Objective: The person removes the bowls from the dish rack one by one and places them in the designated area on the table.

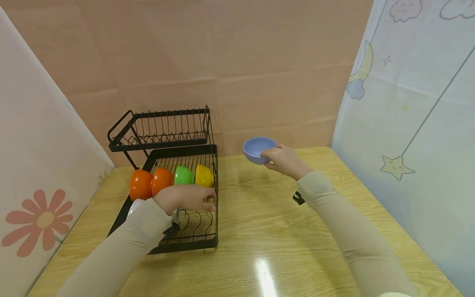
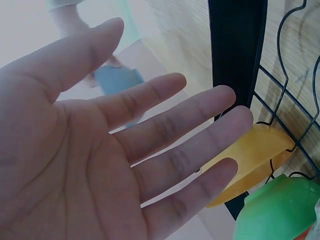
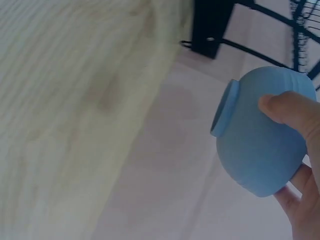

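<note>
My right hand (image 1: 285, 161) grips a blue bowl (image 1: 255, 152) by its near right side, held up over the table with its mouth upward. In the right wrist view the thumb lies on the outer wall of the bowl (image 3: 265, 135), near its foot ring. My left hand (image 2: 100, 150) holds nothing; its fingers are spread and straight over the front of the black dish rack (image 1: 185, 246). Behind that hand, a yellow bowl (image 1: 205, 176), a green bowl (image 1: 183, 175) and two orange bowls (image 1: 141, 185) stand on edge in a row on the lower tier.
The rack's upper tier (image 1: 159, 145) holds nothing visible. A white rounded dish (image 1: 135, 206) shows partly behind the left sleeve. On the table (image 1: 252, 222) a small black clip-like piece (image 1: 298, 198) lies beside the right forearm. Fabric walls (image 1: 222, 62) enclose the back and sides.
</note>
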{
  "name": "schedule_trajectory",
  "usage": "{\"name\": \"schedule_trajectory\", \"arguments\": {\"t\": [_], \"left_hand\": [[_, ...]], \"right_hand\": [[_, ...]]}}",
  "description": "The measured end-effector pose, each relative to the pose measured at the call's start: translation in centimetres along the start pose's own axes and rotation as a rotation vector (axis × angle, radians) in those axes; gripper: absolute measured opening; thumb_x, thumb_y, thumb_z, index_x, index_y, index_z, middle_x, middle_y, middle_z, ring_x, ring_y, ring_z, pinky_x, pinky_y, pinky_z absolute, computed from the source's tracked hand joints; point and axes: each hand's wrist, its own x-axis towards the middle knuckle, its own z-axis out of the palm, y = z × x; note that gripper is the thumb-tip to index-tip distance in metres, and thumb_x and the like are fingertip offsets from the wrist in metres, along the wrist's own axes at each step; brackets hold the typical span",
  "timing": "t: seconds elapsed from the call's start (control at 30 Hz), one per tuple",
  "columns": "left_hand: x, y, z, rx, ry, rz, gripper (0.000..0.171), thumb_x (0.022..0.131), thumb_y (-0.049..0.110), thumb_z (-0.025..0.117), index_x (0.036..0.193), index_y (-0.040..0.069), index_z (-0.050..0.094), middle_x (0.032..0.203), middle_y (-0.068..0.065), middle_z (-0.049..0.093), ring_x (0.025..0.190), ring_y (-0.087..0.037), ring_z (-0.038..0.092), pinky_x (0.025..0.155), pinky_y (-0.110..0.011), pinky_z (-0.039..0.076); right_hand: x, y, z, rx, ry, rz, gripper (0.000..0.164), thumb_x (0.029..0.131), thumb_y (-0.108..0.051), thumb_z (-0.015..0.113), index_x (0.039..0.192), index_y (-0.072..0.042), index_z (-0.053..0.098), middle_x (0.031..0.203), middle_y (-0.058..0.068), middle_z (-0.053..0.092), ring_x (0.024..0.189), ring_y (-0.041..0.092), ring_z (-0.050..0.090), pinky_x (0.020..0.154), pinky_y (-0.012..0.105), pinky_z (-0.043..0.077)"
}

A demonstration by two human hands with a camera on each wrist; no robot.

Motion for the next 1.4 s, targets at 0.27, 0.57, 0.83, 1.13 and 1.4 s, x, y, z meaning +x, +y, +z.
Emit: {"name": "schedule_trajectory", "arguments": {"t": [0.27,0.57,0.83,1.13,1.4], "left_hand": [[0.2,-0.1,0.1,-0.001,-0.005,-0.011,0.045,0.092,0.038,0.055,0.129,0.012,0.048,0.100,0.002,0.058,0.090,-0.013,0.053,0.086,-0.039,0.044],[0.3,-0.1,0.1,-0.001,-0.005,-0.036,0.047,0.091,0.041,0.055,0.130,0.016,0.047,0.112,-0.002,0.059,0.105,-0.018,0.055,0.091,-0.042,0.043],[0.3,0.0,0.0,-0.012,-0.011,-0.026,0.047,0.091,0.040,0.055,0.131,0.015,0.046,0.114,-0.004,0.059,0.108,-0.020,0.054,0.092,-0.043,0.043],[0.5,0.0,0.1,-0.007,-0.012,-0.034,0.047,0.091,0.041,0.055,0.131,0.017,0.046,0.115,-0.002,0.059,0.107,-0.019,0.055,0.091,-0.042,0.043],[0.5,0.0,0.1,-0.011,-0.007,-0.039,0.046,0.091,0.041,0.055,0.130,0.018,0.047,0.116,-0.003,0.059,0.108,-0.019,0.055,0.091,-0.043,0.043]], "right_hand": [[-0.4,1.4,3.6,0.020,-0.155,0.106,0.020,0.075,-0.021,0.077,0.091,-0.015,0.066,0.088,-0.001,0.069,0.089,0.019,0.064,0.088,0.051,0.043],[-0.3,2.0,5.3,0.017,-0.227,0.136,0.021,0.075,-0.020,0.077,0.092,-0.016,0.066,0.090,0.000,0.070,0.091,0.021,0.064,0.090,0.052,0.042],[-0.1,2.4,6.6,0.045,-0.249,0.179,0.023,0.076,-0.019,0.076,0.097,-0.014,0.067,0.095,0.002,0.069,0.094,0.023,0.064,0.092,0.053,0.040],[-0.3,2.8,7.5,0.045,-0.251,0.201,0.023,0.078,-0.018,0.075,0.098,-0.012,0.065,0.095,0.002,0.068,0.092,0.022,0.064,0.088,0.049,0.044],[-0.5,3.0,7.5,0.010,-0.285,0.210,0.023,0.078,-0.019,0.075,0.098,-0.014,0.066,0.093,0.001,0.068,0.089,0.022,0.064,0.085,0.050,0.046]]}}
